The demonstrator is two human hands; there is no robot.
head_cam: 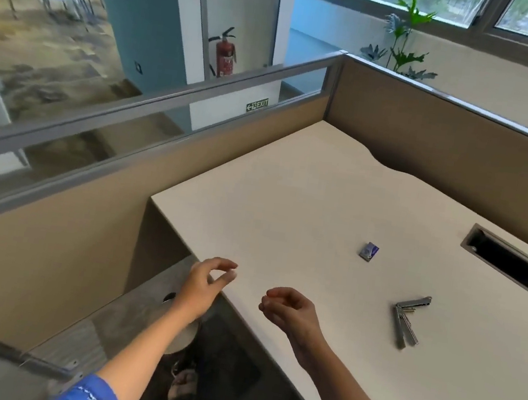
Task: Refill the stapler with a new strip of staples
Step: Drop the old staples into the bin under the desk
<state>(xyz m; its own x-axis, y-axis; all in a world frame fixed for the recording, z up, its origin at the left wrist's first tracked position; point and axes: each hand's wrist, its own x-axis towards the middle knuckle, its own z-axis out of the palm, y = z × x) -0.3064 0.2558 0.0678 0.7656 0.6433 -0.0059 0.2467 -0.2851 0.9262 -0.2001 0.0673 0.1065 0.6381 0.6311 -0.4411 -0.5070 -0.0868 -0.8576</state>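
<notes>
1. Head view, hands: the left hand (210, 280) hovers over the worktop's (289, 203) near-left corner, thumb and forefinger almost meeting. The right hand (288, 308) hangs just beside it at 3 o'clock, over the worktop, fingers loosely curled. Neither grip holds anything that I can see.
2. Head view, task things: the stapler (407, 318) lies on the worktop, well apart from the right hand at its 3 o'clock. It is swung open into a V, one arm pointing to 2 o'clock and the others to 5 o'clock. A small staple box (369, 251) lies at 11 o'clock from the stapler, apart from it. Whether the magazine is loaded is too small to tell.
3. Handling, as I judge it: the stapler looks all metal, so it should be stiff, fairly light and a bit slippery, and its hinged arms may flop when lifted. Best to hold the long lower arms from the sides, near the hinge, leaving the channel clear.
4. The box looks like light card and should pinch easily by its edges. A staple strip is brittle and snaps if bent, so support it along its length.
</notes>
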